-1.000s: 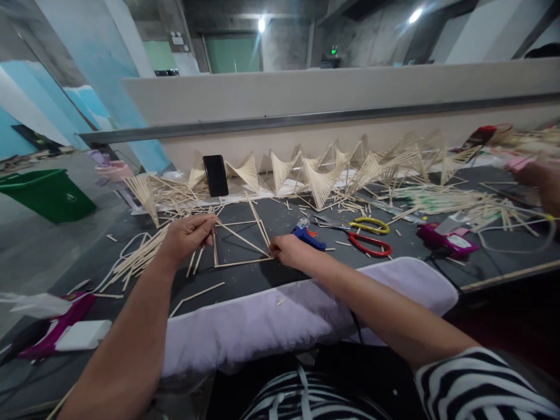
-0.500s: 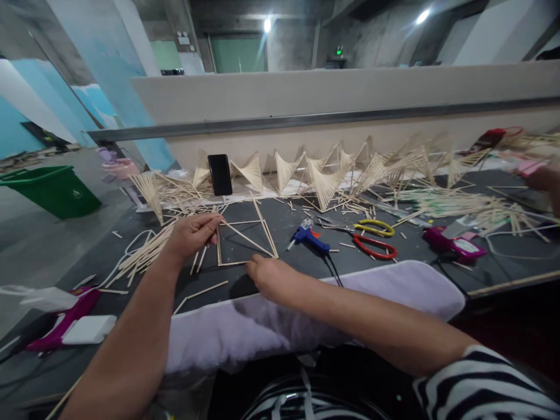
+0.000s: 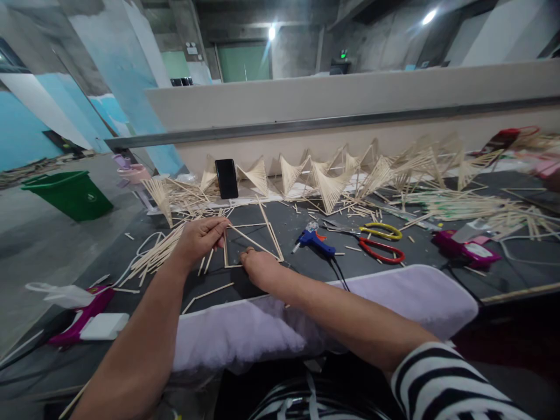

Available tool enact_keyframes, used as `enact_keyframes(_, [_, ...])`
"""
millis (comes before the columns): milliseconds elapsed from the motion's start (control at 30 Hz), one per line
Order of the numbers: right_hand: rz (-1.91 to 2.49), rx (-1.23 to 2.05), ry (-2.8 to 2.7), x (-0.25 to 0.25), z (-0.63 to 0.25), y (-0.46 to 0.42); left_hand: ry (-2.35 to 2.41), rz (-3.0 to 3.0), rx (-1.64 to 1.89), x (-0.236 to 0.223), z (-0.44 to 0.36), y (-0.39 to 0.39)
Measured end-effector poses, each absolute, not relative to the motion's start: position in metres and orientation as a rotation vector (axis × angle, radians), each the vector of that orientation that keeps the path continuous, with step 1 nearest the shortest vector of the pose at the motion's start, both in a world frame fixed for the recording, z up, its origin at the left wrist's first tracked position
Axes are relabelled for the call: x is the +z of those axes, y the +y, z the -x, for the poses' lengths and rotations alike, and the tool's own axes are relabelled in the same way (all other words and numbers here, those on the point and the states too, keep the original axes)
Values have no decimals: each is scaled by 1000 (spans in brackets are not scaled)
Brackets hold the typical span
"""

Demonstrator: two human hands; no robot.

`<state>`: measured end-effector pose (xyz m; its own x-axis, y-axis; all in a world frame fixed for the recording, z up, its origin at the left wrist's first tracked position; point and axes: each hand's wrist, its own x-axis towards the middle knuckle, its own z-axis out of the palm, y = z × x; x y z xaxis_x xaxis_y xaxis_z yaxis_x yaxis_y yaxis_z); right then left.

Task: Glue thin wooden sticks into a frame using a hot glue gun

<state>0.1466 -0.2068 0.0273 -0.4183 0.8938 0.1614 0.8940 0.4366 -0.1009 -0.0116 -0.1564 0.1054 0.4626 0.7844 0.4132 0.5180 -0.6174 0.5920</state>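
Note:
A square frame of thin wooden sticks (image 3: 273, 240) lies on the dark table, with one stick (image 3: 254, 241) slanting across it from upper left to lower right. My left hand (image 3: 202, 240) is closed at the frame's upper left corner, pinching the slanting stick's raised end. Over the frame's near side rests my right hand (image 3: 261, 269), fingers curled together just inside it; whatever they grip is hidden. A blue glue gun (image 3: 315, 240) lies right of the frame, beside scissors with red and yellow handles (image 3: 381, 249). Several loose sticks (image 3: 153, 256) are piled by my left hand.
Fan-shaped stick models (image 3: 330, 184) line the back, near an upright black phone (image 3: 226, 178). Purple power strips (image 3: 466, 248) with cables sit on both sides. A lilac cushion (image 3: 394, 294) covers the near edge. A green bin (image 3: 70, 195) stands on the floor at left.
My right hand has moved left from the frame's lower right corner along its near side, fingertips now inside the frame. My left hand keeps its pinch. The view has shifted slightly.

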Motion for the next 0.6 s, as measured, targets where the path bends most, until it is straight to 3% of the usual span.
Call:
enact_keyframes(467, [1413, -168, -2630, 24, -154, -220, 1100, -2299, 967, 107, 6, -176])
enact_keyframes(600, [1194, -136, -2606, 34, -155, -231, 1076, -2288, 946, 106, 6, -172])
